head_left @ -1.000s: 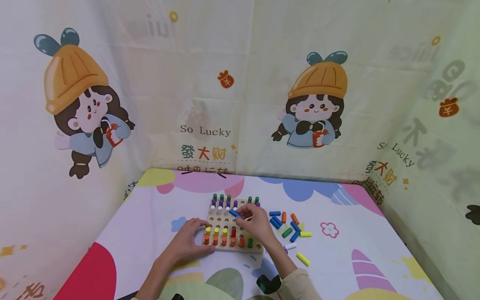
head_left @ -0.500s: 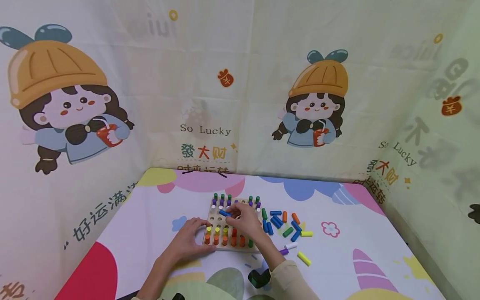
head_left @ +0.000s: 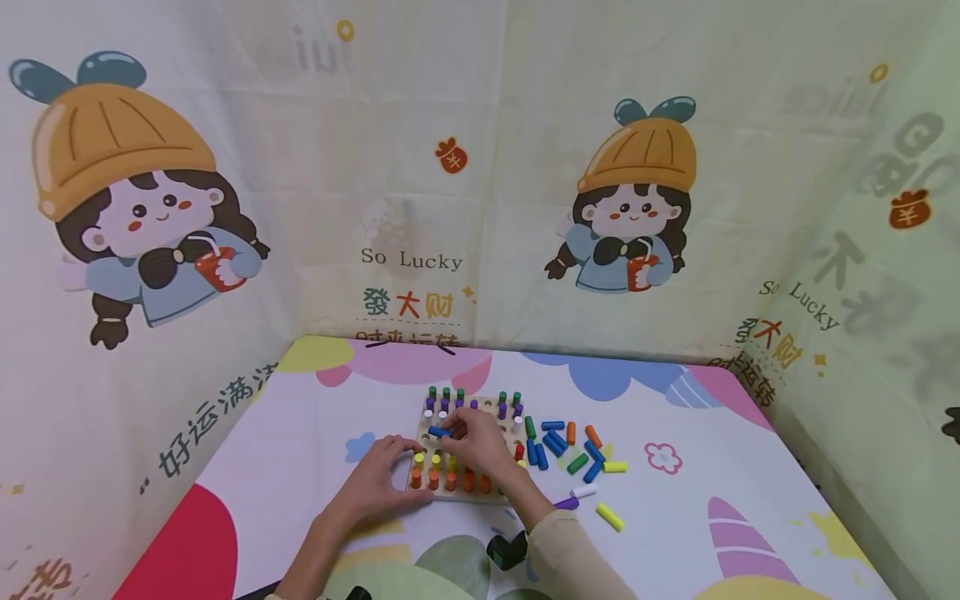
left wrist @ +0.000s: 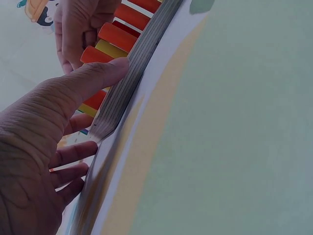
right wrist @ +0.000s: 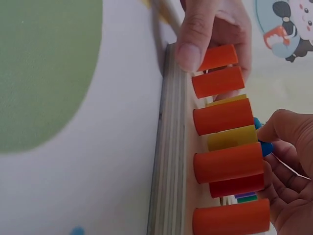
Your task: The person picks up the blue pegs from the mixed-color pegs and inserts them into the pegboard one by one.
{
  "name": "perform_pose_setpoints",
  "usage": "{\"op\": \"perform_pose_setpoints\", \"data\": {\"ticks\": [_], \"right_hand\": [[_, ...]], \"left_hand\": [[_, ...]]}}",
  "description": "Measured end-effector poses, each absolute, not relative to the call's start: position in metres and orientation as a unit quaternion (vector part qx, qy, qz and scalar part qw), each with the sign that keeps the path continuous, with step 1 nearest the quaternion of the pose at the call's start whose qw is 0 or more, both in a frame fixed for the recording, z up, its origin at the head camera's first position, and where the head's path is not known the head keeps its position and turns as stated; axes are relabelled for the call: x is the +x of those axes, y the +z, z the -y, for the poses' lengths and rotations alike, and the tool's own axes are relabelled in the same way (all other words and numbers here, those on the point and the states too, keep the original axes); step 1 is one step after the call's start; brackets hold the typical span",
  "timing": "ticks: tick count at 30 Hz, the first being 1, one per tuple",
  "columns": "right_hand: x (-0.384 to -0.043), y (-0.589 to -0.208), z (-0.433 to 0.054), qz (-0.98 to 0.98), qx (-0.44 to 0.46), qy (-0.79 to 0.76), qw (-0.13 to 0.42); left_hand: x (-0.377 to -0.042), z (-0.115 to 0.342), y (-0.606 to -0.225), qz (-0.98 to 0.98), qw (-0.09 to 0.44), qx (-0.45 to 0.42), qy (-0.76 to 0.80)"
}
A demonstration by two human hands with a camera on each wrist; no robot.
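Note:
A wooden pegboard (head_left: 465, 498) lies on the table with rows of green, purple, white, yellow and orange pegs standing in it. My left hand (head_left: 371, 482) holds its near left corner; in the left wrist view the thumb (left wrist: 100, 73) lies on the front edge, the fingers along the left side. Above the left part of the board, my right hand (head_left: 480, 446) pinches a blue peg (head_left: 438, 432) that is tilted nearly flat. The right wrist view shows that blue peg (right wrist: 266, 148) partly hidden behind orange pegs (right wrist: 229, 163) and the fingers.
Right of the board lie several loose pegs, among them blue pegs (head_left: 555, 442), an orange peg (head_left: 593, 436), a green peg (head_left: 577, 464), a yellow peg (head_left: 610, 517) and a purple peg (head_left: 567, 504). Printed cloth walls (head_left: 510, 208) stand behind and beside the table.
My right hand has moved left across the board with the blue peg, to the left columns just before the white pegs. The left hand has stayed at the corner.

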State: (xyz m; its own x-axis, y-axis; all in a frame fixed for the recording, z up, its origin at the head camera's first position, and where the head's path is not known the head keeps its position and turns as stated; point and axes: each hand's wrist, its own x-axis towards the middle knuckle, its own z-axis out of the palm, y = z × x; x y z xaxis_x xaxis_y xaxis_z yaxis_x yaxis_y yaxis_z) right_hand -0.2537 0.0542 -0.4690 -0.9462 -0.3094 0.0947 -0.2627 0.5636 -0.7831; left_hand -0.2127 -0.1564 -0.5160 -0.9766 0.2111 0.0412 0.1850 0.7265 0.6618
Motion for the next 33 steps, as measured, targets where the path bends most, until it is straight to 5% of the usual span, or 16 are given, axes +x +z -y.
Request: {"op": "perform_pose_setpoints", "data": {"ticks": [33], "right_hand": [[-0.267, -0.476, -0.038, -0.906, -0.186, -0.380, 0.021]], "left_hand": [[-0.211, 0.155, -0.517, -0.930, 0.012, 0.109, 0.350]]}}
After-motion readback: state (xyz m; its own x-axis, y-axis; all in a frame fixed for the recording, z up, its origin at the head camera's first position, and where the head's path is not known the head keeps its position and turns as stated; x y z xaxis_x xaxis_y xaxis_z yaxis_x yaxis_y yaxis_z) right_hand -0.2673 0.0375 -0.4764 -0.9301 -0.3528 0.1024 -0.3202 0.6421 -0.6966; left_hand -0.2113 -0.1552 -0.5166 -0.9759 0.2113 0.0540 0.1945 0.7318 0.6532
